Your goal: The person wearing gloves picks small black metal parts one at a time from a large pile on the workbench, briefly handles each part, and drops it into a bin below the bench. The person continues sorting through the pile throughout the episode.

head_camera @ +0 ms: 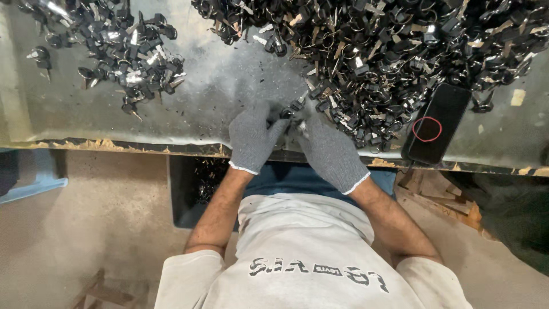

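Both gloved hands, left (251,140) and right (329,151), close their fingers on one key (293,109) at the table (229,86) edge. A small pile (123,48) lies at left; the large pile (389,51) (seemingly unsorted) suggests most work remains.

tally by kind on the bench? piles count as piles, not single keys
Key piles: 2, the small pile and the large pile
Phone: 1
Gloved hands: 2, left hand and right hand, both on one key
Total: 6
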